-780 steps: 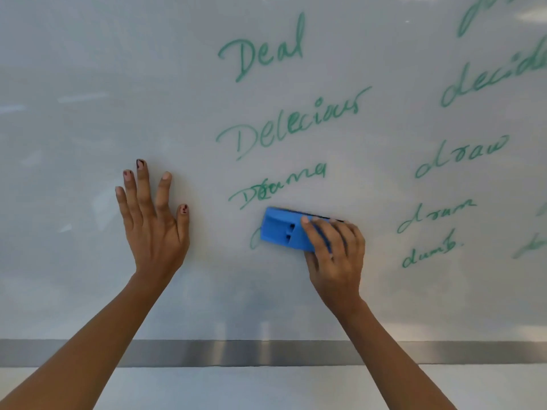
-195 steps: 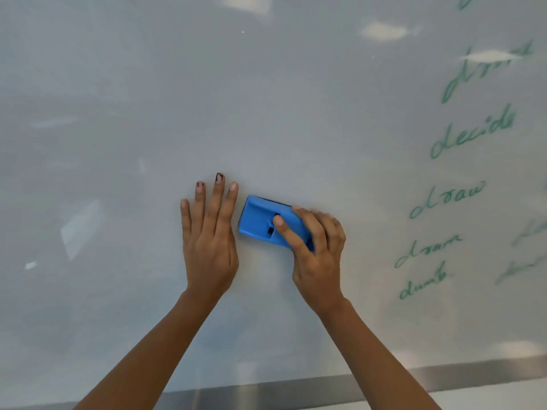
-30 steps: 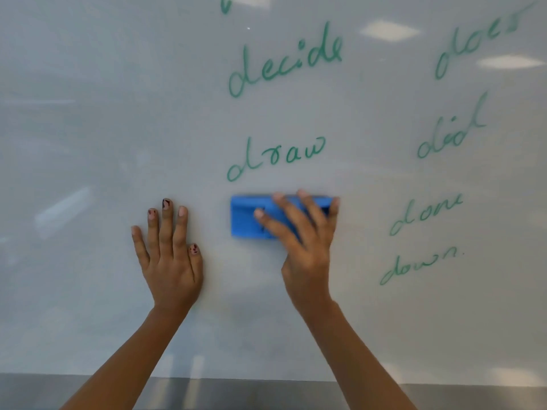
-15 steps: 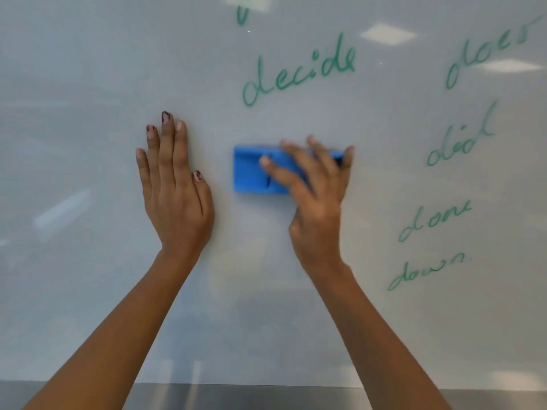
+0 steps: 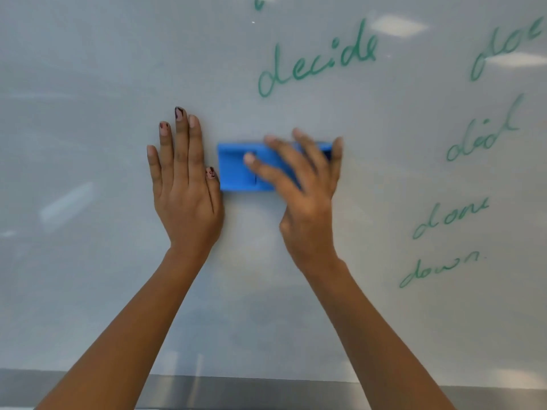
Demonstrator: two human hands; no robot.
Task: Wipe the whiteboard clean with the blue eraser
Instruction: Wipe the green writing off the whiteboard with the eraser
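The blue eraser [image 5: 236, 170] lies flat against the whiteboard [image 5: 88, 113] near the middle of the view. My right hand [image 5: 307, 202] is shut on it, fingers spread over its right part, and looks motion-blurred. My left hand [image 5: 183, 184] rests flat and open on the board just left of the eraser, thumb tip close to the eraser's left edge. Green handwriting stays on the board: "decide" [image 5: 316, 66] above the eraser, and "did" [image 5: 482, 137], "done" [image 5: 450, 217] and "down" [image 5: 438, 267] to the right.
A metal ledge [image 5: 266, 392] runs along the board's bottom edge. Part of another green word [image 5: 503, 45] shows at the top right, cut by the frame. Ceiling light reflections sit on the board's upper right.
The word "draw" has been wiped away as the eraser went up over it from below. Since half a second ago the eraser shifted slightly; my left hand stays beside it.
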